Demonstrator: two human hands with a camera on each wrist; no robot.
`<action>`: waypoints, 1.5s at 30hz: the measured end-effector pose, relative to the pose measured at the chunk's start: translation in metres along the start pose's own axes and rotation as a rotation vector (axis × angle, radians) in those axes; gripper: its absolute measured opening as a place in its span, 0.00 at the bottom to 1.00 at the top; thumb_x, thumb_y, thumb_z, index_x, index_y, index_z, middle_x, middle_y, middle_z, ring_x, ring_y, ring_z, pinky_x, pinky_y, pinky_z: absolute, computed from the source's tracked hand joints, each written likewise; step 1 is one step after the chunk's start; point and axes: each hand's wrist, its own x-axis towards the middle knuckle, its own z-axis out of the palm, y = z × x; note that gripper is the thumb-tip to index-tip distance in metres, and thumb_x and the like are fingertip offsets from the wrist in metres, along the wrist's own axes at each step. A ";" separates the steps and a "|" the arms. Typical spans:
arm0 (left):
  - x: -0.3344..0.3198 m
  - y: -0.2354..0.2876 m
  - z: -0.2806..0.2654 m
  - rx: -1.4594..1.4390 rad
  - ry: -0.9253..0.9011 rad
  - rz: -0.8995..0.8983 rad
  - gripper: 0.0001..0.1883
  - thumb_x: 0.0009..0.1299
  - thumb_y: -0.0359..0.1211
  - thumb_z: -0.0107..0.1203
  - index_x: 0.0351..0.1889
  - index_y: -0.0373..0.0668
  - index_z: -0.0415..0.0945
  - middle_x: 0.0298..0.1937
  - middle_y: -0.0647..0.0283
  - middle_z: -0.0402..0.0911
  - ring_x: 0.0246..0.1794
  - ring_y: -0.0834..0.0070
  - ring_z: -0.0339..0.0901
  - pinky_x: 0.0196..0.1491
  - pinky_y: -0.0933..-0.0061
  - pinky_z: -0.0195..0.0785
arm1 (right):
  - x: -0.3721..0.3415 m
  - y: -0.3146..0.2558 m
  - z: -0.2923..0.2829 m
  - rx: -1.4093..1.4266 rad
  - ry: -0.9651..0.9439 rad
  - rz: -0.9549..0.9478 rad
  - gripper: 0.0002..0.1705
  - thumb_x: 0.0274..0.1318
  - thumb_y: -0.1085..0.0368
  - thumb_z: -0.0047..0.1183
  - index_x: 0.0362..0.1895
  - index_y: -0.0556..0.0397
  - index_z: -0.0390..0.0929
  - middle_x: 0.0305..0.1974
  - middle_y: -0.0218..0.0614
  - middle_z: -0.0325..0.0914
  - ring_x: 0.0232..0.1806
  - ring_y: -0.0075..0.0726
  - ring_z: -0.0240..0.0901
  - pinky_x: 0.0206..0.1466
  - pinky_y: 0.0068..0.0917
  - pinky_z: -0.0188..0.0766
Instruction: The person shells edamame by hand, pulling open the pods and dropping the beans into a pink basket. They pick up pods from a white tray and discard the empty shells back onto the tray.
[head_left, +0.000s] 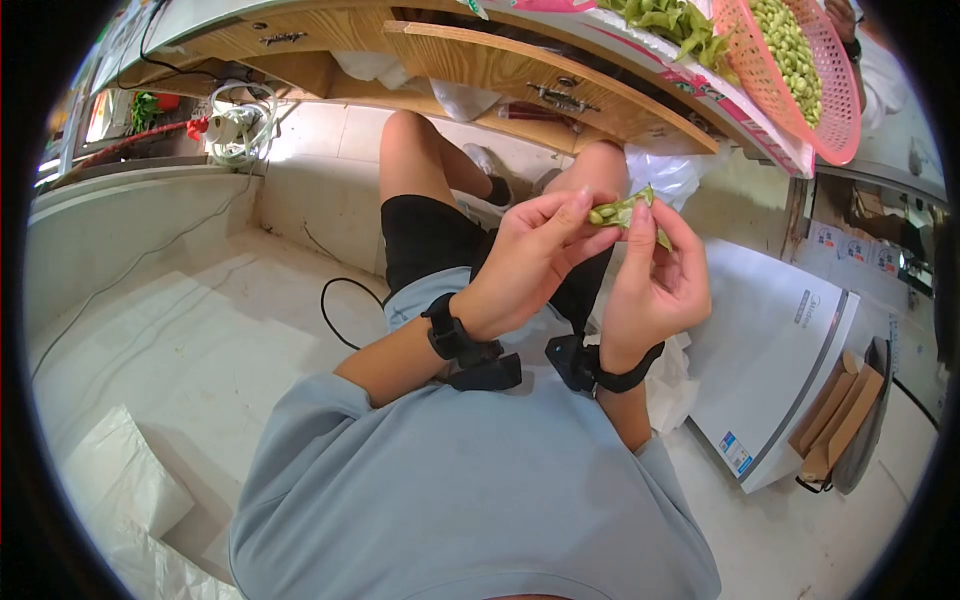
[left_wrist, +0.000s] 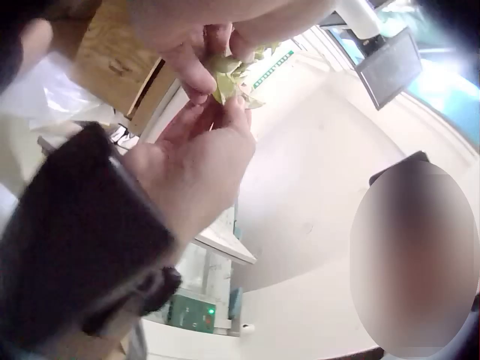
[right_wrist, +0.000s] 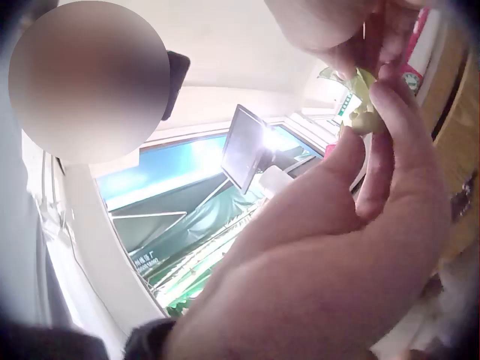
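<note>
A split green bean pod is held up in front of the person's knees, pinched between both hands. Pale green beans show at its left end in the head view. My left hand grips that left end between thumb and fingers. At the other end, my right hand pinches the pod with its thumb and forefinger. In the left wrist view the opened pod sits between the fingertips of the two hands. Fingers partly cover the pod in the right wrist view.
A pink basket of shelled green beans stands on the counter at the upper right, beside a heap of pods. Below is a pulled-out wooden drawer. A white fridge stands to the right; another person's hand shows behind the basket.
</note>
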 end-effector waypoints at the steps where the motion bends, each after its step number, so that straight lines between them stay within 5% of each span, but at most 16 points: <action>1: 0.000 0.002 0.002 -0.032 -0.004 -0.030 0.18 0.79 0.37 0.47 0.57 0.32 0.74 0.55 0.57 0.79 0.56 0.72 0.78 0.63 0.72 0.72 | 0.000 0.000 0.001 -0.031 0.009 -0.046 0.05 0.55 0.76 0.63 0.38 0.63 0.83 0.35 0.40 0.84 0.34 0.29 0.81 0.39 0.23 0.77; 7: 0.004 0.007 0.006 -0.134 -0.017 -0.128 0.18 0.80 0.37 0.45 0.58 0.33 0.73 0.58 0.57 0.78 0.58 0.74 0.76 0.67 0.72 0.67 | 0.009 -0.003 -0.004 -0.239 -0.045 -0.363 0.07 0.50 0.78 0.64 0.36 0.59 0.85 0.33 0.39 0.85 0.33 0.33 0.81 0.39 0.25 0.76; 19: 0.002 0.010 0.008 -0.097 0.035 -0.211 0.18 0.81 0.39 0.44 0.55 0.33 0.74 0.53 0.58 0.80 0.54 0.74 0.79 0.62 0.76 0.73 | 0.025 0.010 -0.009 -0.252 -0.091 -0.075 0.05 0.52 0.73 0.64 0.35 0.58 0.85 0.34 0.38 0.86 0.35 0.32 0.81 0.42 0.27 0.74; 31: 0.007 0.010 0.009 -0.072 0.044 -0.209 0.19 0.81 0.39 0.43 0.54 0.32 0.73 0.54 0.54 0.80 0.56 0.70 0.78 0.63 0.74 0.72 | 0.029 0.006 -0.011 -0.275 -0.108 -0.112 0.05 0.52 0.73 0.64 0.35 0.58 0.85 0.33 0.37 0.86 0.35 0.31 0.81 0.42 0.26 0.74; 37: 0.011 0.014 0.007 -0.204 0.045 -0.262 0.20 0.81 0.38 0.39 0.55 0.26 0.69 0.57 0.47 0.77 0.59 0.64 0.76 0.65 0.71 0.70 | 0.029 -0.004 -0.020 -0.333 -0.092 -0.140 0.09 0.57 0.77 0.61 0.42 0.66 0.81 0.41 0.41 0.84 0.42 0.28 0.80 0.49 0.23 0.75; 45: 0.011 0.017 0.006 -0.306 0.017 -0.305 0.21 0.81 0.36 0.37 0.58 0.23 0.67 0.60 0.44 0.75 0.62 0.61 0.75 0.67 0.67 0.68 | 0.030 0.002 -0.020 -0.191 0.003 -0.164 0.07 0.53 0.75 0.64 0.39 0.61 0.84 0.34 0.37 0.85 0.35 0.26 0.80 0.43 0.22 0.74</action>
